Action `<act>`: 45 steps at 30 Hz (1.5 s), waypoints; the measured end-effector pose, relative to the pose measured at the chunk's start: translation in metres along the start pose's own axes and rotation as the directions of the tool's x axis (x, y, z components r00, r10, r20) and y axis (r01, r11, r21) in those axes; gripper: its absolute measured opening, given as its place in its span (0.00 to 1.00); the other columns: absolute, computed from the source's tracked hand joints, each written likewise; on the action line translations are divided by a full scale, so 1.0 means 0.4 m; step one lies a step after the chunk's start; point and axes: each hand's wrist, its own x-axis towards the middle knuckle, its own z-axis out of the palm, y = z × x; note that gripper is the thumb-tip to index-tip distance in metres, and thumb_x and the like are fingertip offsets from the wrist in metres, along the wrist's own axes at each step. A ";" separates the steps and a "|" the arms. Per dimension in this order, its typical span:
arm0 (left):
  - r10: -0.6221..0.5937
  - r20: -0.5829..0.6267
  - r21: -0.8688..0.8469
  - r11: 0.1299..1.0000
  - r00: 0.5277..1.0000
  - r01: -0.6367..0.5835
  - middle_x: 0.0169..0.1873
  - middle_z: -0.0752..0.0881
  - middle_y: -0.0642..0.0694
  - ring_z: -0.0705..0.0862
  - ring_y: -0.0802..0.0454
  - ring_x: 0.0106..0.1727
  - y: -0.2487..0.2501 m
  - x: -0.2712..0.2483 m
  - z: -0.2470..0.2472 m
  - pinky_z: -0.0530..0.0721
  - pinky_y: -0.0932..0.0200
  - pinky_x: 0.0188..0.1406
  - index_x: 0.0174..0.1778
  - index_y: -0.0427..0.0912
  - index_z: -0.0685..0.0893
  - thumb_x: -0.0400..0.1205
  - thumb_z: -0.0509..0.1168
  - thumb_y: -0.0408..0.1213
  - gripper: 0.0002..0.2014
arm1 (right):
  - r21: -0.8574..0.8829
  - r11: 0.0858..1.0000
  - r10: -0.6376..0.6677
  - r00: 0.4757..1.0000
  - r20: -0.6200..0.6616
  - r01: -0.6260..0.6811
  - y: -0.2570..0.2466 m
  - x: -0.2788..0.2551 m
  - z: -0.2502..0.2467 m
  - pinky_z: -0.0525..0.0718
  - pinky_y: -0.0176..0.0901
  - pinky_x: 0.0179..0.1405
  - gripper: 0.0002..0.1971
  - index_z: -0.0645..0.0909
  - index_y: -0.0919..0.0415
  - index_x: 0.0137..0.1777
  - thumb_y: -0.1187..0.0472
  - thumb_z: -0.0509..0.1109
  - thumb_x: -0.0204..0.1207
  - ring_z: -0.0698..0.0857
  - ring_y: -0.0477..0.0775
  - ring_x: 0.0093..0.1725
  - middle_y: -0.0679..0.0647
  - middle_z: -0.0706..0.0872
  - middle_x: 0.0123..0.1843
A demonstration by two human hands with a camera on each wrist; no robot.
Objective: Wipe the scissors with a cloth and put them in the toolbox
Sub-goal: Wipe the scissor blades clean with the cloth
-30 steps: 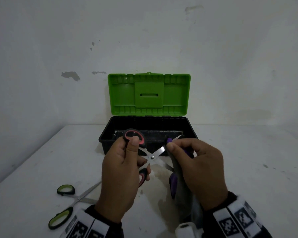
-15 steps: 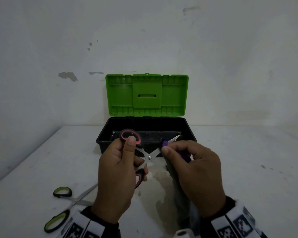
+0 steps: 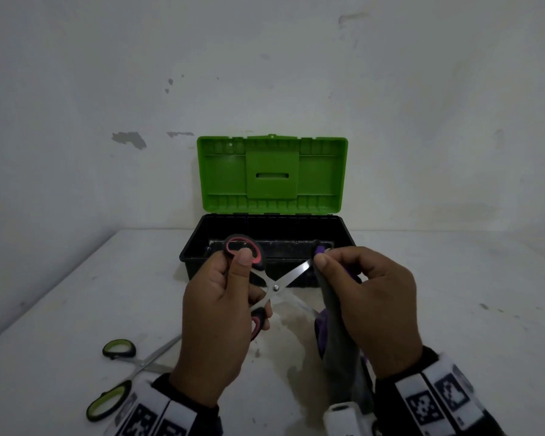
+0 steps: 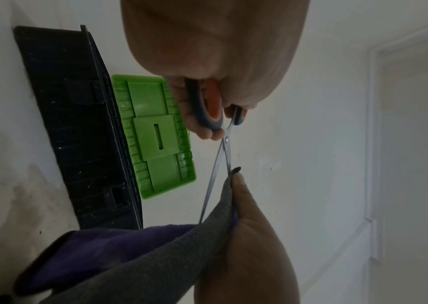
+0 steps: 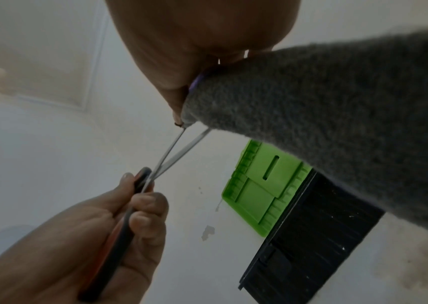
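My left hand grips the red-and-black handles of a pair of scissors, blades spread open in the air in front of the toolbox. My right hand pinches a grey and purple cloth around the upper blade near its tip. The cloth hangs down below that hand. In the left wrist view the scissors run from my left hand down into the cloth. In the right wrist view the cloth covers the blade tips of the scissors. The toolbox is black, with its green lid standing open.
A second pair of scissors with green-and-black handles lies open on the white table at the lower left. The wall stands just behind the toolbox. A white object shows at the bottom edge under the cloth.
My right hand with the cloth has slid outward along the upper blade toward its tip. The left hand still holds the handles, and the blades stay spread.
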 end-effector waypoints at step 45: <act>0.722 0.274 0.500 0.458 0.636 -0.735 0.25 0.81 0.47 0.75 0.56 0.31 -0.080 -0.015 -0.029 0.78 0.69 0.32 0.48 0.44 0.75 0.89 0.51 0.52 0.16 | -0.064 0.998 0.022 0.998 0.058 -0.018 -0.015 -0.014 0.046 0.78 0.20 0.35 0.06 0.89 0.53 0.36 0.59 0.81 0.72 0.87 0.40 0.36 0.40 0.88 0.31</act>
